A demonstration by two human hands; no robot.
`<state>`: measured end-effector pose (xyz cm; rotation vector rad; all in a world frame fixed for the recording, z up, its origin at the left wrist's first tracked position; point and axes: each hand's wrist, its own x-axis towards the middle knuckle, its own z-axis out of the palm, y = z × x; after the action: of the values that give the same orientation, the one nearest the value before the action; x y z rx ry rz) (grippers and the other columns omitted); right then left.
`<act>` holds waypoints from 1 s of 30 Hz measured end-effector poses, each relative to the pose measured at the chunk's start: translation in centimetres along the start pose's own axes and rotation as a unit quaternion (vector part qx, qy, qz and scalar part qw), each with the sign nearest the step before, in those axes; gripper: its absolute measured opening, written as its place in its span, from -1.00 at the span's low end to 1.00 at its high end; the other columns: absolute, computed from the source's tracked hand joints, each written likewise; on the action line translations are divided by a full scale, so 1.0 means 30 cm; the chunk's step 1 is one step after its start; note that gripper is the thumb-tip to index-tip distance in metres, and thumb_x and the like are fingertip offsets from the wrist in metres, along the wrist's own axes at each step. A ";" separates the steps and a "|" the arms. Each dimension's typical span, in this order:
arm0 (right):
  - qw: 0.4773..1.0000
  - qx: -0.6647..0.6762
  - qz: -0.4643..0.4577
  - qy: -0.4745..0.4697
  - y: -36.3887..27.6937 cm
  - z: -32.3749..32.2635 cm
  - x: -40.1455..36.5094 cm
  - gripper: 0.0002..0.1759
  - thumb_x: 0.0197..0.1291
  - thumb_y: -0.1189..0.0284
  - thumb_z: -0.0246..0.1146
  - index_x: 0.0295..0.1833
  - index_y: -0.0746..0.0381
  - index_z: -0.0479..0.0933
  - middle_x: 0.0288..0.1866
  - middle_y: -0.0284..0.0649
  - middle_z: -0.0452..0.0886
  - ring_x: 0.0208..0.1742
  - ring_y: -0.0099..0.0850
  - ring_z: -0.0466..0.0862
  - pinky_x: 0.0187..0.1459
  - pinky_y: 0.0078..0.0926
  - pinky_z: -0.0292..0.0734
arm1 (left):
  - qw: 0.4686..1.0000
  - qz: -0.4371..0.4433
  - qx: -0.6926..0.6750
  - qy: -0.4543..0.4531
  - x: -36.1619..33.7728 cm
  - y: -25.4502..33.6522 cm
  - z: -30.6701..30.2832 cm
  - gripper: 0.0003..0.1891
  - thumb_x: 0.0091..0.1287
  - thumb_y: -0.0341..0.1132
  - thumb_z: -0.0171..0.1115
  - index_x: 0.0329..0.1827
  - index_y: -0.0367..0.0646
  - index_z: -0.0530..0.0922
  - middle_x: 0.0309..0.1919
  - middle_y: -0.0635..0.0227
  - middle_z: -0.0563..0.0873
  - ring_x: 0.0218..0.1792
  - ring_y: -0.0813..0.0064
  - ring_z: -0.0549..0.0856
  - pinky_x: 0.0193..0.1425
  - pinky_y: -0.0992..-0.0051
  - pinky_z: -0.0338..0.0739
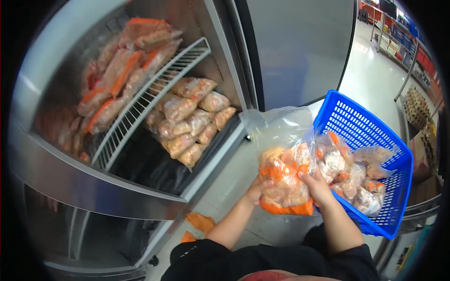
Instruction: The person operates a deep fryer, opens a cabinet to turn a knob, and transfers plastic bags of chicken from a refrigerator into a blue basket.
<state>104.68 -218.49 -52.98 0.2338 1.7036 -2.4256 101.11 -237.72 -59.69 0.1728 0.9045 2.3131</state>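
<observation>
A clear plastic bag of pale, orange-tinted pieces [285, 173], with orange print and an orange lower edge, is held upright between my hands. My left hand [258, 189] grips its left side, fingers partly behind it. On the right side, my right hand [317, 187] presses the bag with the thumb in front. The bag's loose top hangs open-looking and wrinkled. Beside my right hand stands a blue plastic basket [404, 185], holding several similar clear bags [349, 180].
At the left is an open steel fridge [159, 210] with a white wire shelf [136, 105], bags with orange edges [124, 70] above and stacked bags [187, 119] below. An orange cloth-like item [200, 222] lies on the floor. Egg trays [417, 107] stand at right.
</observation>
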 end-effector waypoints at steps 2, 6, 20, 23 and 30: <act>0.986 0.115 0.000 -0.123 -0.031 -0.026 0.012 -0.40 0.21 0.26 0.09 0.31 0.23 0.13 0.25 -0.20 0.29 0.25 -0.31 0.31 0.25 -0.30 0.20 | 0.997 0.072 0.016 -0.014 -0.017 -0.010 0.003 -0.28 0.09 -0.15 0.26 0.27 -0.27 0.17 0.09 0.21 0.46 0.08 0.35 0.51 0.15 0.34 0.44; 0.993 0.062 -0.056 -0.081 -0.128 -0.096 0.051 -0.41 0.20 0.14 0.11 0.29 0.13 0.22 0.15 -0.25 0.37 0.19 -0.39 0.36 0.18 -0.36 0.25 | 0.980 0.173 -0.090 -0.039 -0.092 0.085 -0.012 -0.36 0.23 -0.10 0.07 0.32 -0.20 0.14 0.18 0.18 0.39 0.17 0.33 0.43 0.23 0.31 0.35; 0.727 -0.469 -0.034 0.501 -0.349 -1.245 -0.635 -0.52 0.06 0.18 0.25 0.03 0.25 0.47 -0.25 -0.17 0.60 -0.18 -0.41 0.58 -0.11 -0.50 0.45 | 0.891 0.331 0.302 0.066 0.169 0.236 0.346 -0.49 0.35 -0.20 -0.12 0.33 -0.22 0.14 0.24 0.16 0.33 0.16 0.32 0.42 0.28 0.30 0.28; 0.687 -0.583 0.065 0.430 -0.322 -1.374 -0.542 -0.50 0.05 0.19 0.25 0.06 0.25 0.45 -0.12 -0.07 0.57 -0.06 -0.28 0.56 0.00 -0.40 0.43 | 0.905 0.296 0.294 0.084 0.235 0.173 0.349 -0.50 0.36 -0.22 -0.15 0.33 -0.22 0.14 0.25 0.16 0.32 0.16 0.32 0.42 0.29 0.30 0.27; 0.594 -0.680 0.046 0.427 -0.223 -1.400 -0.050 -0.42 0.02 0.23 0.22 0.19 0.12 0.28 0.16 -0.16 0.33 0.14 -0.15 0.43 0.10 -0.03 0.34 | 0.966 0.150 -0.004 0.209 0.209 0.063 0.135 -0.38 0.30 -0.05 -0.10 0.36 -0.16 0.08 0.31 0.20 0.24 0.26 0.20 0.31 0.30 0.19 0.23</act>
<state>105.96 -176.65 -60.63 1.2230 3.1109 -0.1915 96.56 -232.67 -56.08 -0.2061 1.1387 2.6904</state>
